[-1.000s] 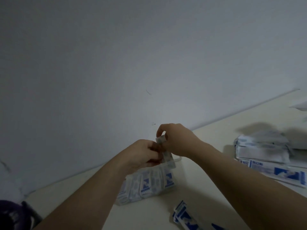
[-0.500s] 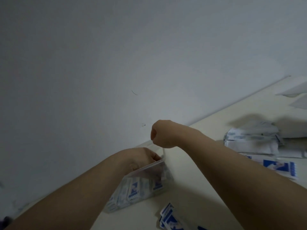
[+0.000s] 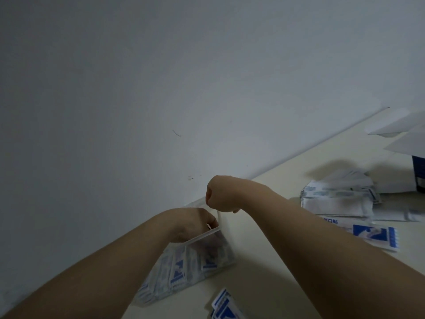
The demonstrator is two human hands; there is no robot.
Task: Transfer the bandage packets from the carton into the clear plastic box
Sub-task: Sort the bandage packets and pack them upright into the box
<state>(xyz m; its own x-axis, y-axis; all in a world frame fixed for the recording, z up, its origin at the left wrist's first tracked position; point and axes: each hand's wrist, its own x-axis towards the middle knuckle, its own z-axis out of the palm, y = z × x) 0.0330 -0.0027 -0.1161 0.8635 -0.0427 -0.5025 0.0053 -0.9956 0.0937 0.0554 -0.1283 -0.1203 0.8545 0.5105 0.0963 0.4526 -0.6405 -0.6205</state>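
So the clear plastic box (image 3: 207, 256) sits on the cream table (image 3: 264, 268) close to the wall (image 3: 161, 88), and it's already stuffed with blue-and-white bandage packets (image 3: 177, 270) standing on edge in a row. The left hand (image 3: 193, 223) is dipped into the top of the box with its fingers curled down past the rim; can't tell whether it's actually pinching a packet, the fingertips are hidden behind the plastic. The right hand (image 3: 220, 195) is balled into a loose fist just above the far corner of the box, knuckles toward the wall, and I can't see anything held in it, though the palm side is turned away.

A few loose packets (image 3: 224, 307) lie on the table in front of the box, near the bottom edge. Off to the right there's a messy pile of packets (image 3: 338, 199), with one bigger blue-printed packet (image 3: 374, 236) lying flat beside it. The carton (image 3: 417, 173) is at the far right edge, mostly cut off, flaps up.
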